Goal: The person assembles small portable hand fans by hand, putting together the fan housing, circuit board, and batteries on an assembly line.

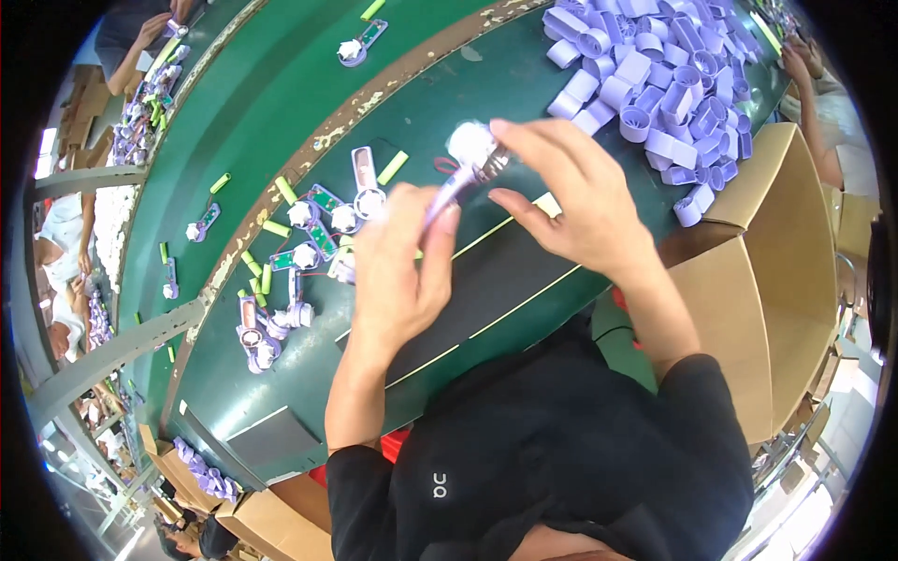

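My left hand [404,266] is closed around the lavender handle of a small device [440,201] and holds it tilted above the table. At its upper end sit a bright white round part [470,142] and a dark, shiny piece; a reddish loop hangs beside them. My right hand [585,192] reaches in from the right, its index finger and thumb apart around this end. The index fingertip is at or very near the white part; exact contact is unclear. Left of my left hand lie several lavender units [304,213] with green circuit boards, white round parts and green cylindrical cells [393,167].
A large heap of lavender oval shells [655,79] covers the far right. An open cardboard box [786,280] stands at the right. Before me lies a black mat [505,280] with yellow lines. Beyond a worn rail [360,103], a green belt [281,112] carries more units. Other people work around.
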Demonstrator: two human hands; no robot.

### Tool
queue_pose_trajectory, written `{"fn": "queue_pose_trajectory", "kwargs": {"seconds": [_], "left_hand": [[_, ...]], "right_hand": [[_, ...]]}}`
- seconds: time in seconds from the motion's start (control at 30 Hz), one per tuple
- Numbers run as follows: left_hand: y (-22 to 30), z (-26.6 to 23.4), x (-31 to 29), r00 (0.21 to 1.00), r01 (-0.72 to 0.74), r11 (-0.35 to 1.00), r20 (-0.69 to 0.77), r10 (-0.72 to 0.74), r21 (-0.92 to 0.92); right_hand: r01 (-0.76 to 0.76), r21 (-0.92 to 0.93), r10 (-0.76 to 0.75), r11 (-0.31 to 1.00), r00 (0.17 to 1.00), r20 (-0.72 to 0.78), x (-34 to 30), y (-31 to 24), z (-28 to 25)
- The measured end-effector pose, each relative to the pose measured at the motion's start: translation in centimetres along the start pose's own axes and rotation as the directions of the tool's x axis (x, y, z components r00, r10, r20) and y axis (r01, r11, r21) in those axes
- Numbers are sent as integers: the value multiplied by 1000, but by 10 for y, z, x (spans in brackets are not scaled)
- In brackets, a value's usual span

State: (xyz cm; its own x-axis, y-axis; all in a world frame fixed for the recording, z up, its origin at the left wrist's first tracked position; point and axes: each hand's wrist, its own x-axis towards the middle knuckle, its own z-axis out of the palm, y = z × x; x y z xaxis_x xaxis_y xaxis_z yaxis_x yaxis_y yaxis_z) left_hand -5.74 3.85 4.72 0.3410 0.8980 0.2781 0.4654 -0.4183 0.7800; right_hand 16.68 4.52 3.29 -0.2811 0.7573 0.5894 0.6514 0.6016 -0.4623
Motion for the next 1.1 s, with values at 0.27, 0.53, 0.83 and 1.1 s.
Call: {"fn": "queue_pose_trajectory", "kwargs": {"seconds": [0.27, 0.53, 0.83, 1.1], "left_hand": [[-8, 33, -23, 886, 147, 952, 464, -6, -269], [-13, 39, 13, 972, 96, 968, 233, -41, -233], [-61, 102, 156, 1000, -14, 997, 20, 13, 75], [-39, 157, 153, 892, -64, 960, 446, -67, 272]], "right_hand": [[-178, -111, 202, 978, 941, 270, -64, -18, -31], [-410, 154, 372, 899, 900, 226, -91, -5, -72], [-484, 61, 482, 873, 875, 38, -110, -2, -97], [-479, 100, 481, 872, 877, 10, -108, 12, -100]]}}
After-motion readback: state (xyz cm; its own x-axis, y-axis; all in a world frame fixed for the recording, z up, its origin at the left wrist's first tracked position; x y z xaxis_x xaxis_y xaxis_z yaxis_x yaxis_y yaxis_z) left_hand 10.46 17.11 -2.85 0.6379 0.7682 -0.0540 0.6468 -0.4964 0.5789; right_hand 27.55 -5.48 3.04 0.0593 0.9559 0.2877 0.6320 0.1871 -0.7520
